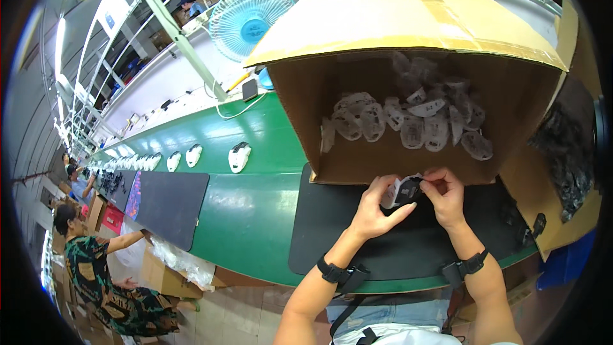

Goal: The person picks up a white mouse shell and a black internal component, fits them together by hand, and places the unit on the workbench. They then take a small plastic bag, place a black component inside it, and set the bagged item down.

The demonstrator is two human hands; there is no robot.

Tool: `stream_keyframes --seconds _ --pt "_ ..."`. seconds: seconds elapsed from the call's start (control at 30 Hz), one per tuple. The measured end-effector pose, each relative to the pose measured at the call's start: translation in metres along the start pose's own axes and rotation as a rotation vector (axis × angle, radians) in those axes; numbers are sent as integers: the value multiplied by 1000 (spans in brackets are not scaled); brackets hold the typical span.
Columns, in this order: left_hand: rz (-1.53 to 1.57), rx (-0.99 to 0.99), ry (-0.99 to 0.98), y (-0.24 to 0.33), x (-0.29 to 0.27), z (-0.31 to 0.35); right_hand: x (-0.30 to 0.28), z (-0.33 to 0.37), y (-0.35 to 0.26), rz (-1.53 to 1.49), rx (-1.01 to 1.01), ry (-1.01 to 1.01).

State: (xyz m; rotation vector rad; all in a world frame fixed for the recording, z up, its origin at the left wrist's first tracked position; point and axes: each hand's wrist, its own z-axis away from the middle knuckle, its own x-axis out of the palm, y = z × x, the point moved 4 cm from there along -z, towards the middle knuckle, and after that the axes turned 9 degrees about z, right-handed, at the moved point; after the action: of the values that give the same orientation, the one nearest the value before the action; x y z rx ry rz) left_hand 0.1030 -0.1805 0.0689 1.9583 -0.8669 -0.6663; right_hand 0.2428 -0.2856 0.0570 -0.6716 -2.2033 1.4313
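Before my body, over a black mat [357, 249], a small white-and-black plastic shell [403, 193] is held between both hands. My left hand [373, 214] grips it from the left side, fingers behind and thumb along its near edge. The fingertips of my right hand [445, 197] are pinched at its upper right edge. Just beyond stands a big cardboard box [408, 167] on its side, its open mouth toward me. Inside lie several whitish shells in clear wrapping [372, 121], heaped higher at the right.
A green conveyor belt [255, 198] runs off to the left, carrying a row of white-and-black shells [239, 157]. Behind it is a blue fan [252, 22]. Another person [89, 262] stands at lower left beside a second dark mat [169, 201]. Black bagged material [568, 160] sits at right.
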Motion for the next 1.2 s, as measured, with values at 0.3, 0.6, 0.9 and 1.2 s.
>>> stream_keyframes --seconds 0.3,0.6,0.9,1.2 --pt "-15 -65 20 11 11 -2 -6 8 0 216 -69 42" --pt "-52 -78 37 4 9 -2 4 9 -4 183 -62 36" --pt "-246 29 231 0 8 -1 10 9 1 53 182 23" --pt "-86 0 115 3 12 -3 1 8 14 -43 365 -69"
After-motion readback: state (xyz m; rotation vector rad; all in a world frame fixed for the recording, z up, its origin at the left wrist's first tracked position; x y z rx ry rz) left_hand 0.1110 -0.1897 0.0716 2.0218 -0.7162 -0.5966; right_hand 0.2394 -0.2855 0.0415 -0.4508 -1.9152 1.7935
